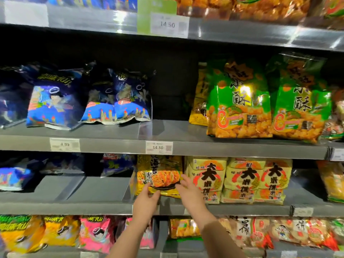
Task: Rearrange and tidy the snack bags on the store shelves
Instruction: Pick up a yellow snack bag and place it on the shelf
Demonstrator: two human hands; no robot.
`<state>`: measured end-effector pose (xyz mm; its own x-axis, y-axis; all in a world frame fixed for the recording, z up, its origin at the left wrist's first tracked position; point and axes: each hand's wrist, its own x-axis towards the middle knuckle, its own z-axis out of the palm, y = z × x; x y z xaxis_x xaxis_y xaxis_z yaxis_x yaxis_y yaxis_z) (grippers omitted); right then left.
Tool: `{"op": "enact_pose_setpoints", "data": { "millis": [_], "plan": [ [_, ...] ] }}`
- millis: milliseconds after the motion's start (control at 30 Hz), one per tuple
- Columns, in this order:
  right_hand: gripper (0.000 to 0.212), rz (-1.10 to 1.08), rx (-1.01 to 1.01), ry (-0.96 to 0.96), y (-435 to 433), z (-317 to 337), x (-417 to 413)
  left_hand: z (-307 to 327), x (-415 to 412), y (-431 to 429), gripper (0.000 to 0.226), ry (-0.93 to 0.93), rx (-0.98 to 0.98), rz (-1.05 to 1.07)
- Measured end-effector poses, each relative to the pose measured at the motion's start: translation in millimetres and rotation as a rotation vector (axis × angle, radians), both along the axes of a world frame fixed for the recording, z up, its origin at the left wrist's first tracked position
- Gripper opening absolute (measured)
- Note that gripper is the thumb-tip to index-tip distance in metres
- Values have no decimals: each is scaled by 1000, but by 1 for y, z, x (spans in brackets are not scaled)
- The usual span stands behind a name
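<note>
The upright gold rice-cracker bag (159, 172), near the shelf (74, 208) front edge, is pinched at its lower left corner by the left hand (146, 201) and touched on its right side by the straight-fingered right hand (189, 191).

The orange bags (251, 8) are cut off above; the price tag's (159, 147) small print is blurred.

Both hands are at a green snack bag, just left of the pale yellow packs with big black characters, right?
Not green. The head view shows the left hand and right hand at a golden-yellow snack bag, just left of the pale yellow packs.
</note>
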<state>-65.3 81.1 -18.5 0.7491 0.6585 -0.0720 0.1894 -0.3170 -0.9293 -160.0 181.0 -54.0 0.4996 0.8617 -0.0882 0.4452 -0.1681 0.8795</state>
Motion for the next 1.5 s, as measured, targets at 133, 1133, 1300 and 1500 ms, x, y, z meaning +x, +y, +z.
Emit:
{"op": "enact_pose_setpoints", "data": {
  "millis": [133,1133,1300,1500],
  "plan": [
    [59,17,-32,28,40,-20,6,-16,15,27,75,3,51,-87],
    [25,-15,70,-50,31,1,-2,18,8,-4,26,-115,205,32],
    [21,-24,193,-227,-17,48,-6,78,11,-53,21,-314,349,14],
    [24,-380,370,-521,-61,119,41,160,54,-86,29,-490,439,-83]
  ]
}}
